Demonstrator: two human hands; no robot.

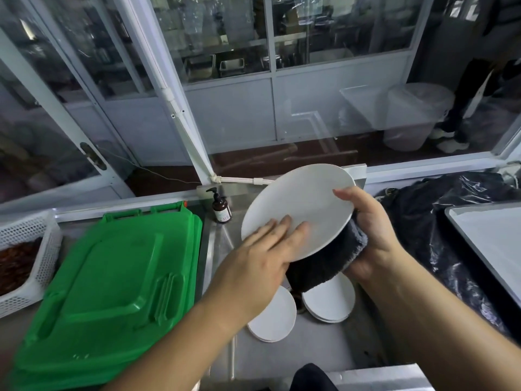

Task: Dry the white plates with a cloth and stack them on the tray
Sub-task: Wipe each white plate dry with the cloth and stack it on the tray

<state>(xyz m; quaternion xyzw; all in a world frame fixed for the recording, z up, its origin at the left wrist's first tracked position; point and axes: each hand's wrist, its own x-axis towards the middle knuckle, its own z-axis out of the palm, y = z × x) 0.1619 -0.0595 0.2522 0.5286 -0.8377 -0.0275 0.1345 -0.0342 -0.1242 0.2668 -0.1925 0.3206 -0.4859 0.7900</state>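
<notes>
We see a white plate (298, 210), smooth matt ceramic by the look, backed by a dark grey cloth (327, 261), fluffy terry pile. Below it, the sink (282, 354) is brushed stainless steel, dull sheen. Left of the sink: green lids (112, 277), glossy moulded plastic; a white perforated plastic basket (36, 249); an amber glossy pump bottle (221, 207). Right of it: crinkled shiny black plastic bags (423, 221), a matt metal tray (490, 235).

Steel sink basin (282, 359) holding two white plate stacks (273, 320) (329, 301), pump bottle (222, 207) seemingly on its ledge
</notes>
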